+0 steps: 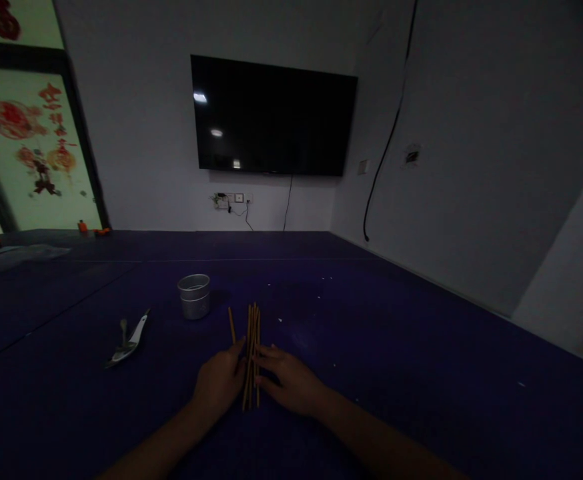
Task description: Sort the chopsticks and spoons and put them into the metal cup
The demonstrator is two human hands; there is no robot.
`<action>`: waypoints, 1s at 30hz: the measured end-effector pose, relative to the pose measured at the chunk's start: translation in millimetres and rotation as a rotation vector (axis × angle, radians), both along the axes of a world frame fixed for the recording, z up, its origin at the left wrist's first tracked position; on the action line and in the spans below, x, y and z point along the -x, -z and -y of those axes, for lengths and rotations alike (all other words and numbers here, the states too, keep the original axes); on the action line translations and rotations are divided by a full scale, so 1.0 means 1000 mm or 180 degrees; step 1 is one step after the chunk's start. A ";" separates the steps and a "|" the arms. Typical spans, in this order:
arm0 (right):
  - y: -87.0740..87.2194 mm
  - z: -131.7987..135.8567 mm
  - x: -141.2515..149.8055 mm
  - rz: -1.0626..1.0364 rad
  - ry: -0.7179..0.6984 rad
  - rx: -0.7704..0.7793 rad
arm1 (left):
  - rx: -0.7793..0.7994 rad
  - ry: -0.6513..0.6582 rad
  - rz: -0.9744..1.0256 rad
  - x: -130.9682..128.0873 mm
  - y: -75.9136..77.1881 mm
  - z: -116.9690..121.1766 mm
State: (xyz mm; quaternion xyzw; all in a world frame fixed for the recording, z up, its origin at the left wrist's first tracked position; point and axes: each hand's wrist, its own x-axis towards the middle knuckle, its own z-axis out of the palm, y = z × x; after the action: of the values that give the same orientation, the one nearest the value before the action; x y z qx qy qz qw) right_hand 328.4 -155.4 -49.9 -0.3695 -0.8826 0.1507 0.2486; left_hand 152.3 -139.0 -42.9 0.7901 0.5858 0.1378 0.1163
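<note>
Forearms (166, 437) (371, 430) overhang a purple surface (421, 360), hands (220, 381) (294, 383) touching sticks (249, 327), television (276, 120) beyond.

Thin tan sticks (254, 330), mostly bunched between the hands (294, 383), one apart

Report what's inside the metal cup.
Only the upper inner wall of the metal cup shows; nothing rises above its rim. The near side hides the bottom; anything there cannot be seen.

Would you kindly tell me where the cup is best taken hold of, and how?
Probably grip the cup around its outer wall, the left hand coming from the near side: the cup stands upright, so the hand could close on opposite sides of its round body, and that path runs between the spoon and the sticks.
</note>
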 end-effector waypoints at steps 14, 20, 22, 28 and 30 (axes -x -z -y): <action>0.004 -0.002 0.000 -0.0087 0.0072 -0.0095 | -0.0167 0.0379 0.0105 0.000 0.001 0.002; 0.003 -0.001 0.000 -0.0120 0.0032 -0.0132 | -0.0144 0.0589 0.0258 0.002 0.001 0.002; 0.002 -0.001 0.001 -0.0157 0.0000 -0.0139 | -0.0172 0.0586 0.0311 0.002 0.000 0.003; 0.000 0.001 0.002 -0.0163 -0.0001 -0.0101 | -0.0375 0.0555 0.0458 0.000 -0.004 0.007; 0.000 0.001 0.001 -0.0161 0.0024 -0.0103 | -0.0424 0.0570 0.0487 -0.001 -0.003 0.007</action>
State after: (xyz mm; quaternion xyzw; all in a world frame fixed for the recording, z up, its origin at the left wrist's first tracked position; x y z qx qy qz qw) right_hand 327.0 -156.1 -50.3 -0.3649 -0.8769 0.1447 0.2773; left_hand 152.9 -146.3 -39.7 0.8324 0.4919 0.2254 0.1197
